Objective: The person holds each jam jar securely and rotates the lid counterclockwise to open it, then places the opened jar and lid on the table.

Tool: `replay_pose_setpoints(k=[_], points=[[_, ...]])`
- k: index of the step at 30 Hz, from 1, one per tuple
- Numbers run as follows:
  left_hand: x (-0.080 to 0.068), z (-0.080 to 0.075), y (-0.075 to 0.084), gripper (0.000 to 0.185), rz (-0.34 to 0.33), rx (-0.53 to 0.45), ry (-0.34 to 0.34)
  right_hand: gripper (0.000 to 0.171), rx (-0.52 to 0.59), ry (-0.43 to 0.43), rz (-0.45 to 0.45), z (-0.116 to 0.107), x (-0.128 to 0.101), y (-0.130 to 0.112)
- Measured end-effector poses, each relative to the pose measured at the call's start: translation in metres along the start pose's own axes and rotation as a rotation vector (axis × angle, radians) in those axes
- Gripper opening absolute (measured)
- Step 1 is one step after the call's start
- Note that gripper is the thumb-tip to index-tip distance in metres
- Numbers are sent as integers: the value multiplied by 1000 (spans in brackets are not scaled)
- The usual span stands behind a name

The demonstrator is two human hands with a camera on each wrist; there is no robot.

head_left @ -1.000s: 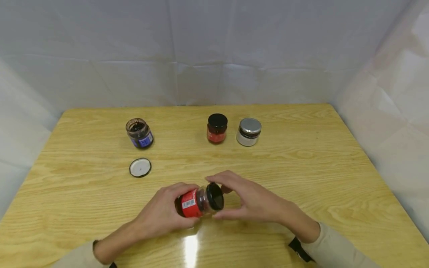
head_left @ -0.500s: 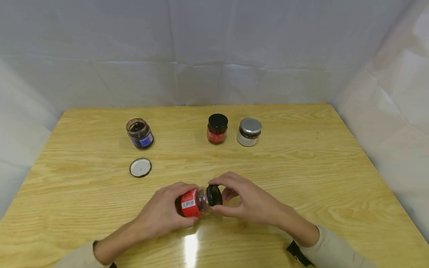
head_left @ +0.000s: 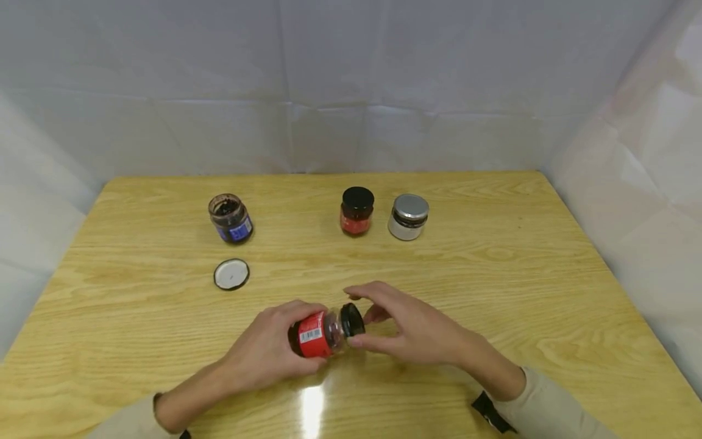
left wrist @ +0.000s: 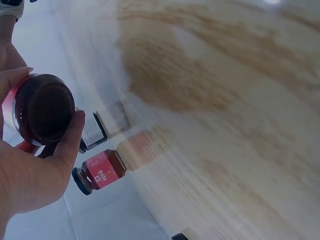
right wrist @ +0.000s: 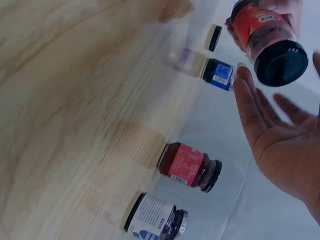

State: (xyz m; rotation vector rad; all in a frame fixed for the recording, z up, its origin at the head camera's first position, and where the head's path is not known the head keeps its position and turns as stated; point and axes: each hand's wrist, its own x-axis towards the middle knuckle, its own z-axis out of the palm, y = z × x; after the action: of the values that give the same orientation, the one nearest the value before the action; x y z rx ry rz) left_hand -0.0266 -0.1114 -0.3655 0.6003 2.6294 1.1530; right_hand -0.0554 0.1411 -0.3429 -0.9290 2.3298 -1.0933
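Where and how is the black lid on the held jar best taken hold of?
The black lid is probably best pinched across its round rim, coming from the right: the left hand grips the red-label jar round its body, tilted so that the lid end faces the right hand.

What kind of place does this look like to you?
Probably an improvised filming or recording booth, though I can't be sure: there's a wood-grain table, creased pale sheeting behind it and on both sides, and an open blue-labelled jar set out near a loose lid.
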Motion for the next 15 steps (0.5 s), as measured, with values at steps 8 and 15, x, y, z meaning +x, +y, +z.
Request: replay_pose_setpoints(k=[8,15], points=[[2,0,1,57,9,36,18,53,56,31,-12,4,1,-2],[4,0,2,55,43,68,25,45,-33,33,-201,1,1,5]])
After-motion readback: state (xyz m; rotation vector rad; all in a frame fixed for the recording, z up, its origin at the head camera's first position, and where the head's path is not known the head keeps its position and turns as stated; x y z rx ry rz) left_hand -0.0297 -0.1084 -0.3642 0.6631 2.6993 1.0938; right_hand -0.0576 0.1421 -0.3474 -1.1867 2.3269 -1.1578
